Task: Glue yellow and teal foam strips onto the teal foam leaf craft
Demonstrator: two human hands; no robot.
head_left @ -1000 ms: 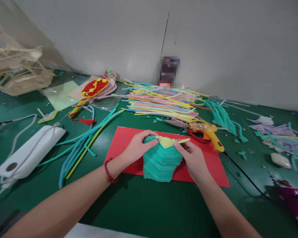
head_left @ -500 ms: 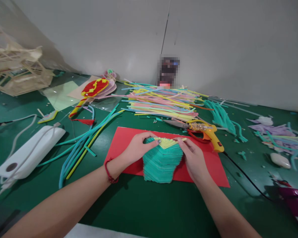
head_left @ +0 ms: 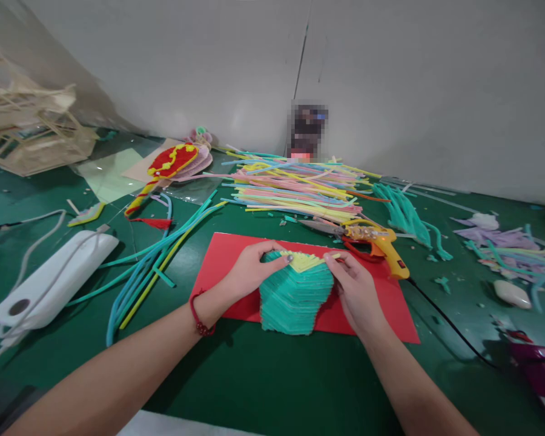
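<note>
A teal shape built of layered pipe cleaners (head_left: 295,297), with a yellow top (head_left: 302,260), stands on a red sheet (head_left: 218,266) on the green table. My left hand (head_left: 249,272) grips its upper left side, fingers curled over the top edge. My right hand (head_left: 352,287) presses against its upper right side and pinches a yellow pipe cleaner end (head_left: 333,257) at the top. A red bead bracelet sits on my left wrist.
A yellow glue gun (head_left: 384,245) and scissors (head_left: 322,227) lie just behind the red sheet. Beyond is a pile of coloured pipe cleaners (head_left: 295,184). Long teal strands (head_left: 149,263) and a white device (head_left: 49,278) lie left; purple scraps (head_left: 504,242) lie right.
My right hand has drawn the sticking-out yellow end in against the top of the teal shape. My left hand has stayed in place.
</note>
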